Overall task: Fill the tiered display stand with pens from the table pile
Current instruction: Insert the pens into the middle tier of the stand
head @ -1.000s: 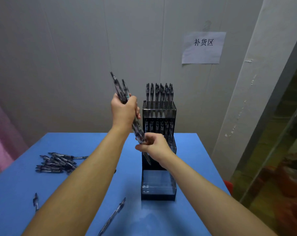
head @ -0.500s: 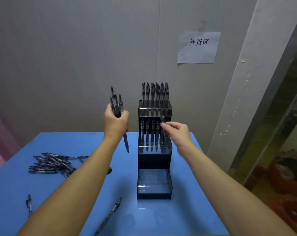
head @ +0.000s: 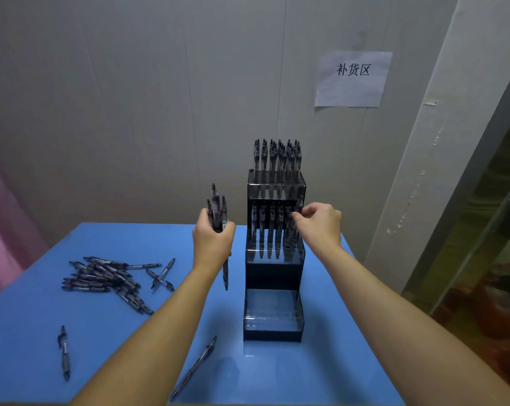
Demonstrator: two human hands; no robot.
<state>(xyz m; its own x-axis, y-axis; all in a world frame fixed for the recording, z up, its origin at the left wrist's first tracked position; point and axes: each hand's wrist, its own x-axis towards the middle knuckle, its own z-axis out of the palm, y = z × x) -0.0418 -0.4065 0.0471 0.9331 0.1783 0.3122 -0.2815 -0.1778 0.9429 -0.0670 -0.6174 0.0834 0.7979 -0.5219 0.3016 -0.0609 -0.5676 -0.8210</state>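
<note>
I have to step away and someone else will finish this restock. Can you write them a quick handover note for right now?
Left hand grips a bundle of pens upright beside the stand.
Right hand pinches one pen at the right end of the middle tier.
Done: top tier is full; middle tier holds a row of pens.
Left: bottom tier has no pens; the pile and loose pens remain on the table.
</note>
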